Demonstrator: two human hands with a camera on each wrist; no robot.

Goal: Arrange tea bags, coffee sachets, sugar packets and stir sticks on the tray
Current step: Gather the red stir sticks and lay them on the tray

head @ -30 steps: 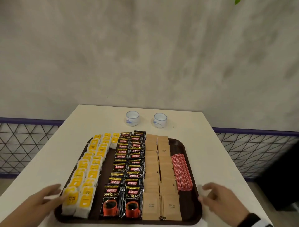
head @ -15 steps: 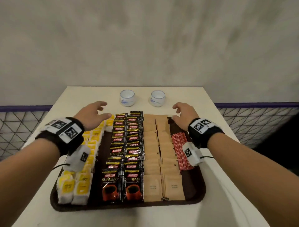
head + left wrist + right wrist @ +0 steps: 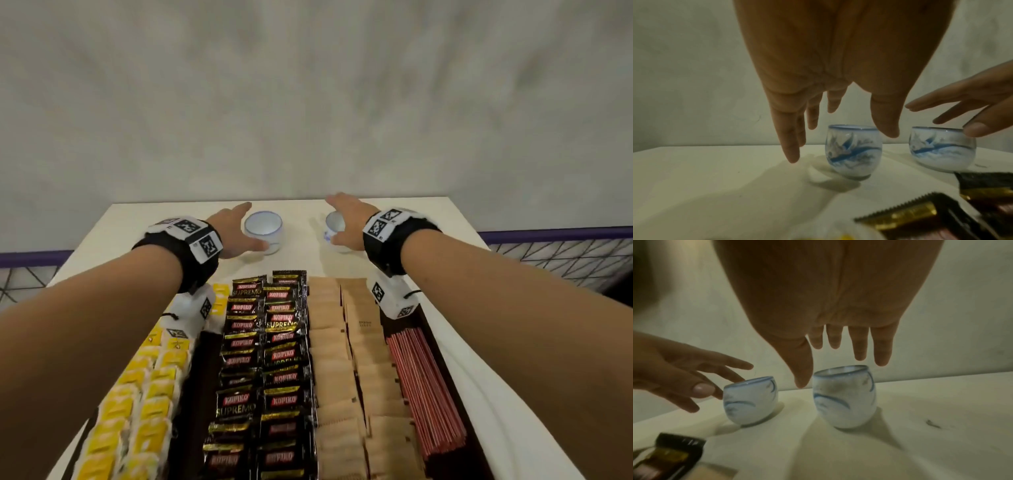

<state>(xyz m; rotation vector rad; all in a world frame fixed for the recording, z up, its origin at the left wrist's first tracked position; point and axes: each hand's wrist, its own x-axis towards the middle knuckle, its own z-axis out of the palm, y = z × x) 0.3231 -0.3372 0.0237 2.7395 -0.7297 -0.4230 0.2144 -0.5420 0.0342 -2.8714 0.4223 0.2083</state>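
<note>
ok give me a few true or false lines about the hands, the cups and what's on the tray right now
1. Both hands are open, one at each cup. True: the left hand is at the left cup, the right hand at the right cup.
2. The cups stand on the tray. False: they stand on the table, beyond the tray.
3. The stir sticks lie right of the sugar packets. True.
4. The coffee sachets are at the far left. False: the tea bags are.

Two cups standing apart beyond packed tray, bare table between, wall close behind
</note>
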